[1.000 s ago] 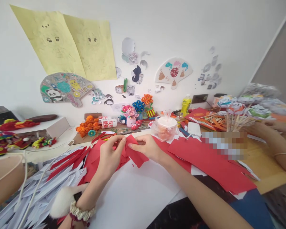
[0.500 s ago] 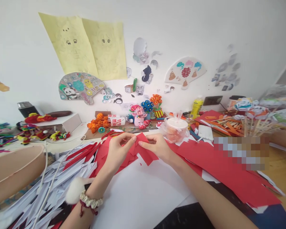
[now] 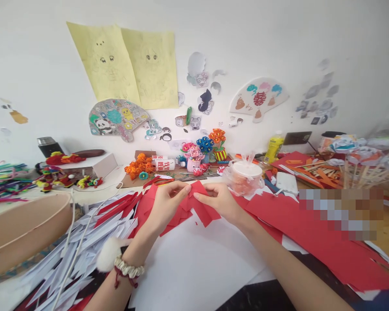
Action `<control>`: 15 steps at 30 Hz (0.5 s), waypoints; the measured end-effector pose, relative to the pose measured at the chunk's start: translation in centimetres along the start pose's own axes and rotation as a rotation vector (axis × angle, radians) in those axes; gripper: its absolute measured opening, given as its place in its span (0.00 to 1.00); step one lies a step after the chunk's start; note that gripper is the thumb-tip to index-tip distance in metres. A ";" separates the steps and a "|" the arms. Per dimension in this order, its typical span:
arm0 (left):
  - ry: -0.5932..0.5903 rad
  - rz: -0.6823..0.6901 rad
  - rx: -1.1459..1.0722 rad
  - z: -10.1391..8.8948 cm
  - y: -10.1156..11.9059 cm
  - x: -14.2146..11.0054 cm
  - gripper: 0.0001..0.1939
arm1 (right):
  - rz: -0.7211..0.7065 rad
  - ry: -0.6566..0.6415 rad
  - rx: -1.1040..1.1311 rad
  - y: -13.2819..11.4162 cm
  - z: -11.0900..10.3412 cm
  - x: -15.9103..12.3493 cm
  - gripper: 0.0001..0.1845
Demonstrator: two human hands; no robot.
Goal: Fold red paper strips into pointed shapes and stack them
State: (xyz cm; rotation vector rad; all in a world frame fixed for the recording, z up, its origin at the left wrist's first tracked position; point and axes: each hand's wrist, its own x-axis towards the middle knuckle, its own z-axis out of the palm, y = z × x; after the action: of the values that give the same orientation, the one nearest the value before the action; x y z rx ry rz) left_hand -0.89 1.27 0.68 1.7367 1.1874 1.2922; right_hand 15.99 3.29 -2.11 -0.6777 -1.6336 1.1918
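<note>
A small piece of red paper is held up between my two hands over a white sheet. My left hand pinches its left edge between thumb and fingertips. On the other side, the thumb and bent fingers of my right hand grip the same piece. Whether it is folded where the fingers meet I cannot make out. Behind and left of my left hand lies a pile of red paper pieces. A tiny red scrap rests on the white sheet below.
Long red sheets spread to the right. White paper strips heap up on the left beside a beige basin. Behind my hands stand a lidded plastic tub, pipe-cleaner flowers and a yellow bottle. Wooden sticks stand at the right.
The view has shifted slightly, so everything sits a little further right. Both hands keep their pinch on the red paper, with hardly any change in pose. The other person's hand at the right no longer shows.
</note>
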 end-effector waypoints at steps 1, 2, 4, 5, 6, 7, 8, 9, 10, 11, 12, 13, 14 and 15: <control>0.008 0.000 -0.008 0.0 0.0 0.0 0.14 | -0.003 0.002 -0.005 0.0 0.0 0.0 0.15; 0.014 0.000 -0.010 0.0 0.0 0.0 0.15 | -0.007 0.005 -0.009 -0.1 0.0 0.0 0.15; 0.010 0.020 0.009 0.0 0.1 -0.1 0.15 | -0.009 0.011 -0.022 -0.1 0.0 0.0 0.16; 0.004 0.042 0.037 0.0 0.0 -0.1 0.14 | -0.005 0.013 -0.028 0.0 0.0 0.1 0.16; 0.000 0.070 0.079 0.1 0.0 -0.1 0.14 | 0.003 0.012 -0.033 0.0 0.0 0.0 0.16; 0.001 0.101 0.130 0.1 0.0 -0.2 0.13 | 0.013 0.007 -0.038 0.1 0.0 0.0 0.15; 0.007 0.129 0.185 0.1 0.0 -0.2 0.13 | 0.022 0.004 -0.041 0.1 0.0 0.0 0.15; 0.017 0.152 0.238 0.1 -0.1 -0.3 0.12 | 0.032 0.001 -0.043 0.2 0.0 0.0 0.15; 0.027 0.170 0.283 0.1 -0.1 -0.3 0.13 | 0.038 0.004 -0.042 0.2 0.0 0.0 0.15; 0.029 0.185 0.320 0.1 -0.2 -0.3 0.13 | 0.040 0.009 -0.041 0.2 0.1 0.0 0.15; 0.022 0.196 0.352 0.1 -0.2 -0.3 0.14 | 0.041 0.014 -0.036 0.1 0.1 0.0 0.15; 0.007 0.203 0.382 0.1 -0.3 -0.3 0.15 | 0.039 0.018 -0.030 0.1 0.2 0.0 0.15; -0.009 0.211 0.412 0.1 -0.4 -0.4 0.15 | 0.037 0.020 -0.023 0.0 0.2 -0.1 0.15; -0.022 0.218 0.437 0.1 -0.4 -0.4 0.16 | 0.035 0.020 -0.017 0.0 0.2 -0.1 0.14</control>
State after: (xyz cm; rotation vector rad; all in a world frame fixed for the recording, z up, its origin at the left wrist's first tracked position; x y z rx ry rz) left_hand -0.95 1.07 0.14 2.2398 1.3731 1.1909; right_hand 15.81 3.13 -2.14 -0.7296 -1.6229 1.1942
